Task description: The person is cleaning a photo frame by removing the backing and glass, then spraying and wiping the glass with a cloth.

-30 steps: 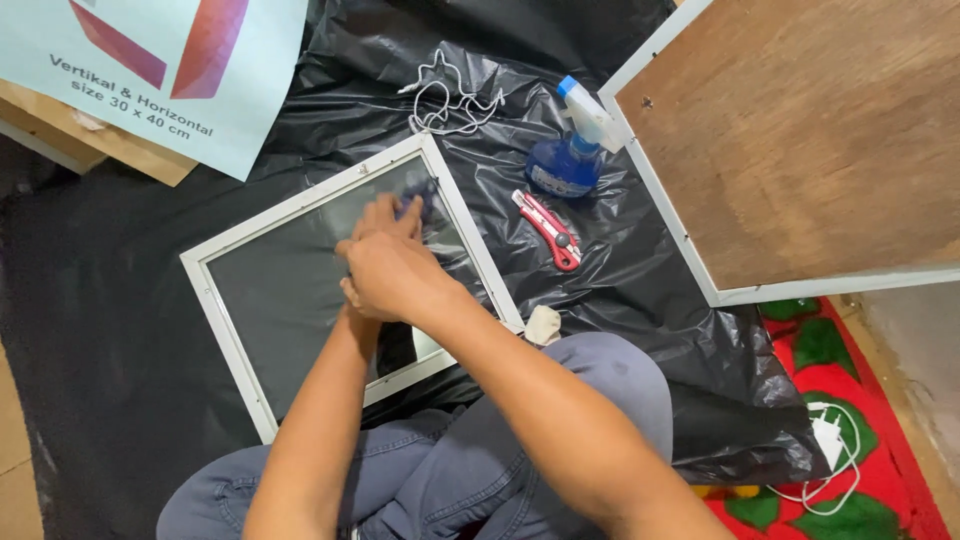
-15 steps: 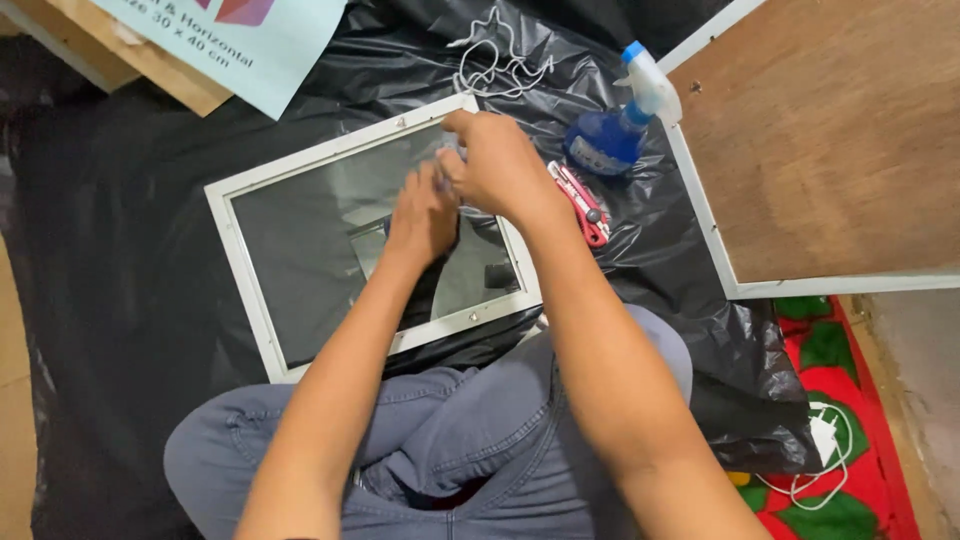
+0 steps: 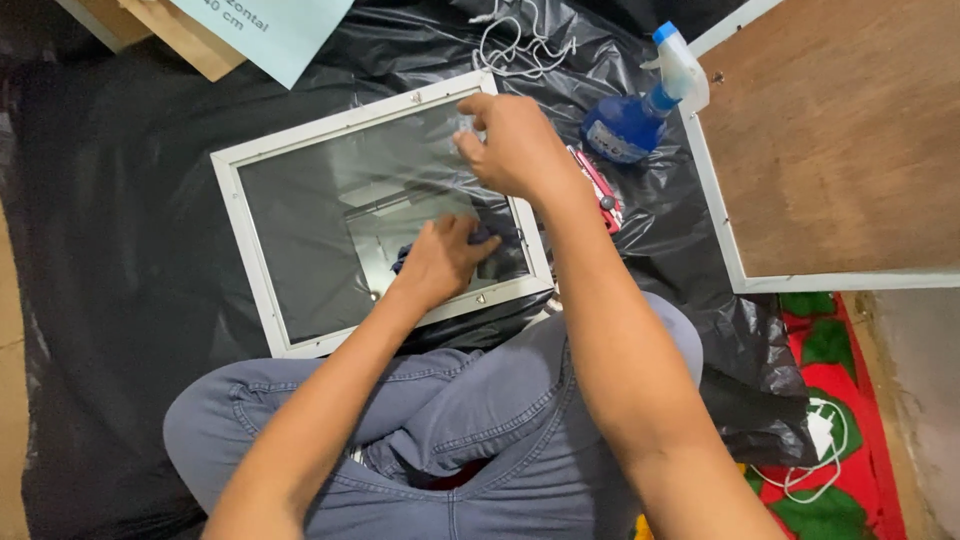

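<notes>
A white picture frame [image 3: 250, 230] with a glass pane lies flat on black plastic sheeting in front of my crossed legs. My left hand [image 3: 440, 262] presses a dark blue cloth [image 3: 487, 238] onto the glass near the frame's lower right corner. My right hand [image 3: 512, 148] rests on the frame's upper right edge, fingers curled on the rim as it steadies the frame. The cloth is mostly hidden under my left hand.
A blue spray bottle [image 3: 630, 120] with a white trigger lies right of the frame, a red utility knife [image 3: 600, 185] beside it. A larger frame's brown backing board [image 3: 840, 150] lies at right. White cord [image 3: 520, 40], a light blue paper sheet [image 3: 265, 25], red-green mat [image 3: 830, 400].
My left hand has slid with the cloth from the pane's upper right down to its lower right. My right hand stays at the frame's upper right edge. The camera view has shifted.
</notes>
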